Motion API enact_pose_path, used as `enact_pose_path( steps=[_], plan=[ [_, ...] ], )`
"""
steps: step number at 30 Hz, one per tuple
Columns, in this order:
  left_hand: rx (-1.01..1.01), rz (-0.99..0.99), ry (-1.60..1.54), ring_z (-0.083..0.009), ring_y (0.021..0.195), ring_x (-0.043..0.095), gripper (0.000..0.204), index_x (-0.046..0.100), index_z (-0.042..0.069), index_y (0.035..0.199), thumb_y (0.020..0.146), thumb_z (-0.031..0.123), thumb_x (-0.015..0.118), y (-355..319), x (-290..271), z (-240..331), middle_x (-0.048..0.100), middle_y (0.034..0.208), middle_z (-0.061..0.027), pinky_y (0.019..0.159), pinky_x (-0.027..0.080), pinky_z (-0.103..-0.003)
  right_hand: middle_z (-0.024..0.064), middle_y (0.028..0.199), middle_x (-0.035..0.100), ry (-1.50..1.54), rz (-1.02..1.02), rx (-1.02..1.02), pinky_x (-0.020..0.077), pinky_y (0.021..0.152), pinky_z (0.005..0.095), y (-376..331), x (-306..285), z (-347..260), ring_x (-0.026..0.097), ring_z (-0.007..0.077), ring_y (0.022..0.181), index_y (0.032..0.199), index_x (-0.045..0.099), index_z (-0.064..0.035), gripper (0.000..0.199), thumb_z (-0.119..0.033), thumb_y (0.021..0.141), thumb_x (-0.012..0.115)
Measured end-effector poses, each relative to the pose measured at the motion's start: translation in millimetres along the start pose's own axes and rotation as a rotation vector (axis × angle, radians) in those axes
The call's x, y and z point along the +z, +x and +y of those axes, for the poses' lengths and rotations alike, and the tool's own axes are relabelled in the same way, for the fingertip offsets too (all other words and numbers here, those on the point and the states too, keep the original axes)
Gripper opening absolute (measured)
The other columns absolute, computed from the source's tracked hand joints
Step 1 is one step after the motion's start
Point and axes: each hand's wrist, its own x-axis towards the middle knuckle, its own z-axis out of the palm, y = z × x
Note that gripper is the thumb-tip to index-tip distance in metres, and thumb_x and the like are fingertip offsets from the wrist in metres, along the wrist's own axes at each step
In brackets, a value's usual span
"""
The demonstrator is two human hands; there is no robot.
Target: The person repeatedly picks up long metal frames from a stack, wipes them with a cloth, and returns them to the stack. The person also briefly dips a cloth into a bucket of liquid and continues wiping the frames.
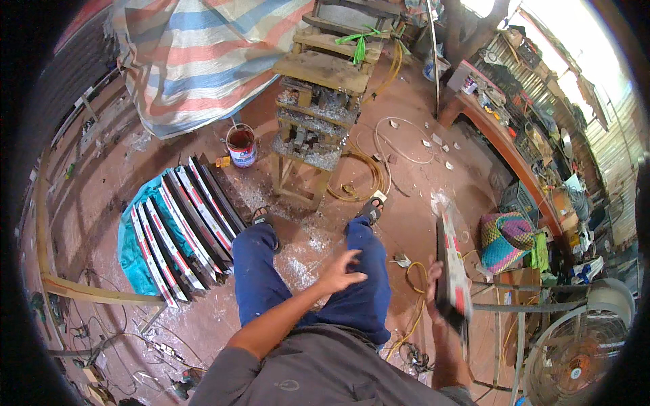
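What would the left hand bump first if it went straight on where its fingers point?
Probably the right trouser leg, right by the left hand's fingertips in the picture. How high the hand is isn't clear, so it might pass over.

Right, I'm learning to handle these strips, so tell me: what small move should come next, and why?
Probably bring the left grip across to steady the long red-and-white strip: the right grip alone holds it, out to the right side, while the left is empty with fingers spread over the blue trousers.
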Motion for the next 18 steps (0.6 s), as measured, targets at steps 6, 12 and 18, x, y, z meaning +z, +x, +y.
enact_pose_path(
  steps=[6,12,18],
  plan=[
    [0.965,-0.013,0.179,-0.0266,0.148,0.041,0.084,0.038,0.010,0.159,0.090,0.035,0.079,41.8,107.1,57.6,0.042,0.159,-0.0167,0.117,0.037,-0.046,0.0115,0.139,0.062,-0.071,0.065,-0.218,0.0513,0.091,0.0375,69.8,29.2,84.4,0.061,0.0240,0.119,0.145,0.054,-0.0061,0.067,-0.040,0.090,0.070],
    [-0.086,0.194,0.384,-0.0256,0.136,0.047,0.074,0.044,0.010,0.147,0.096,0.059,0.063,14.3,142.2,32.0,0.051,0.145,-0.0185,0.096,0.046,-0.047,0.0134,0.134,0.065,-0.458,0.133,0.011,0.0514,0.094,0.0416,62.3,51.3,141.1,0.063,0.0296,0.121,0.143,0.055,-0.0040,0.075,-0.063,0.096,0.060],
    [0.120,0.135,-0.677,-0.0144,0.104,0.063,0.058,0.049,0.005,0.137,0.092,0.024,0.079,48.8,58.6,61.2,0.064,0.113,-0.0058,0.087,0.055,-0.034,0.0261,0.148,0.056,-2.311,-0.167,-0.252,0.0468,0.111,0.0495,-1.2,54.2,48.7,0.060,0.0423,0.130,0.156,0.042,-0.0025,0.101,-0.049,0.080,0.088]
  ],
)
